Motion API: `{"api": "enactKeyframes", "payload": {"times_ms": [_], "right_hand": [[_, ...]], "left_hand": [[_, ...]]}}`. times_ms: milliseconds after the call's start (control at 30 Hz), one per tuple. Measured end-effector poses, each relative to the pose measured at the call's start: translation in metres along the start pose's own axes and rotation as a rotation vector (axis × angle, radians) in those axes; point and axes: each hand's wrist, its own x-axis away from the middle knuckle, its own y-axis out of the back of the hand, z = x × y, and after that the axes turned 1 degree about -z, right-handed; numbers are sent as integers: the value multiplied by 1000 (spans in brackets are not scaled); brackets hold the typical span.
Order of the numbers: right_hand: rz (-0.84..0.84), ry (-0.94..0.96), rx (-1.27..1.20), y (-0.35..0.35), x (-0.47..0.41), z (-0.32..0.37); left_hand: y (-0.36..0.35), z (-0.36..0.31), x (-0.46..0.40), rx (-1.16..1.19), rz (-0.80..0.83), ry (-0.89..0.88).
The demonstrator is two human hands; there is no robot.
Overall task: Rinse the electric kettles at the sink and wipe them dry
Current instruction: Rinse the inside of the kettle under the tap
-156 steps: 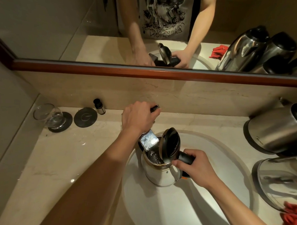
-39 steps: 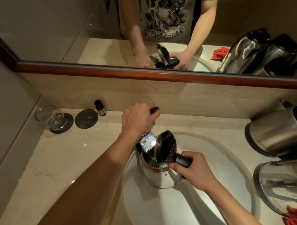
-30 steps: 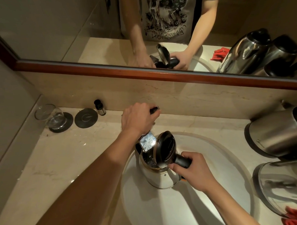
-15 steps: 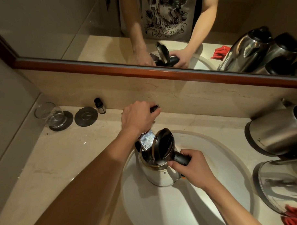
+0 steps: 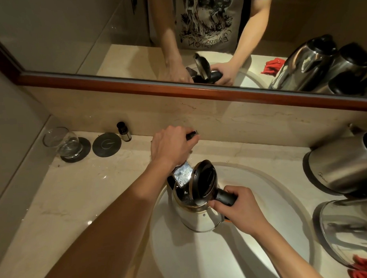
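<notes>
A steel electric kettle (image 5: 199,218) stands upright in the white sink (image 5: 263,198) with its black lid (image 5: 205,182) flipped open. My right hand (image 5: 240,211) grips its black handle. The chrome faucet spout (image 5: 182,174) hangs over the kettle's opening. My left hand (image 5: 171,146) is closed over the faucet's handle, whose black tip sticks out past my fingers. Two more steel kettles sit on the counter at the right, one at the back (image 5: 343,166) and one nearer (image 5: 352,230).
A red cloth (image 5: 364,267) lies at the lower right by the near kettle. On the left of the marble counter (image 5: 76,200) stand a glass (image 5: 63,142) on a dark coaster, a second coaster (image 5: 107,144) and a small bottle (image 5: 123,131). A mirror runs along the back.
Both hands keep their grips. The kettle has shifted slightly left under the spout; otherwise little has moved.
</notes>
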Motion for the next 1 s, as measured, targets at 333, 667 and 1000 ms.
{"api": "enactKeyframes", "payload": {"times_ms": [333, 667, 1000], "right_hand": [[0, -6, 5, 0, 0, 1], [3, -12, 1, 0, 1, 1], [7, -19, -4, 1, 1, 3]], "left_hand": [[-1, 1, 0, 16, -6, 7], [-1, 1, 0, 1, -6, 10], [-1, 1, 0, 4, -4, 8]]}}
